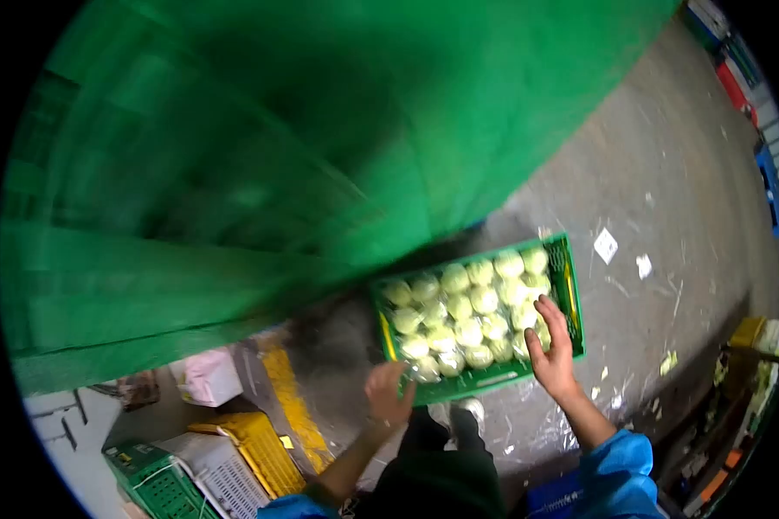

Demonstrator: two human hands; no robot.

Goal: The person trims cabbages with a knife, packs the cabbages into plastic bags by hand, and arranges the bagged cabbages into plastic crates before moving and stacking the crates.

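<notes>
A green crate (504, 377) with yellow handles lies below me, filled with several rows of round pale green vegetables (468, 332) that look wrapped in clear film. At the crate's near left corner is my left hand (389, 394), its thumb apart from the fingers and nothing seen in it. My right hand (552, 353) is over the right part of the crate, near the vegetables, with fingers spread and nothing held. Whether either hand touches the crate cannot be made out.
A large green surface (320, 156), blurred, fills the upper left. Yellow (255, 454), white (221, 474) and green crates (160, 484) stand at the lower left. Scraps litter the floor (640, 216). At the right is a bin (744, 406) with leafy waste.
</notes>
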